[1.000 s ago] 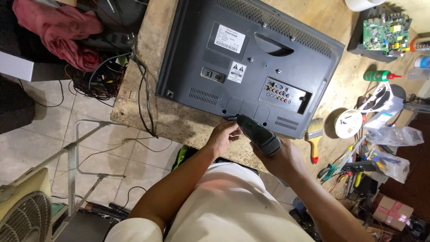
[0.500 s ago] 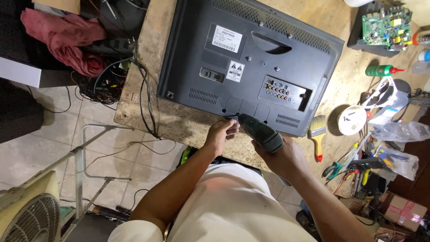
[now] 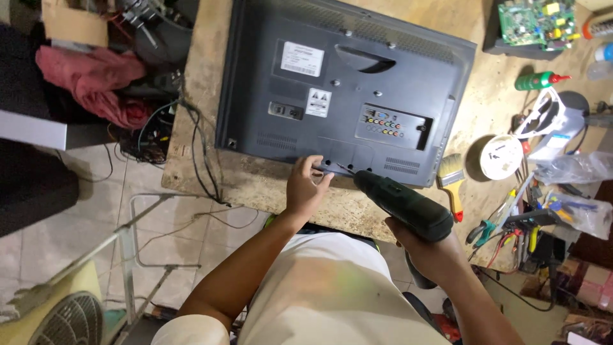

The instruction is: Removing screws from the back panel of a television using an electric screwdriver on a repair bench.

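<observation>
lying face down on the worn, stained wooden surface (image 3: pixel 255 185), the dark grey flat-screen television with its plastic back panel up (image 3: pixel 345 89) fills the middle of the view, its lower edge nearest the person. the left hand (image 3: pixel 306 185) rests on that lower edge, fingers curled and fingertips pressed against the panel just beside a small screw hole, holding nothing that can be made out. the right hand (image 3: pixel 431 255) is wrapped tight around the grip of a dark green and black cordless screwdriver (image 3: pixel 402 204), which slants up and to the left so its thin bit touches the panel's lower edge right next to the left hand's fingertips. to the right of the television, just beside its corner, lies a paintbrush with a yellow and red handle (image 3: pixel 451 182), and further right a round white lid (image 3: pixel 501 156). a green circuit board (image 3: pixel 533 16) sits at the far right corner, well apart from the hands. a red cloth (image 3: pixel 96 83) lies heaped off the surface to the left.
</observation>
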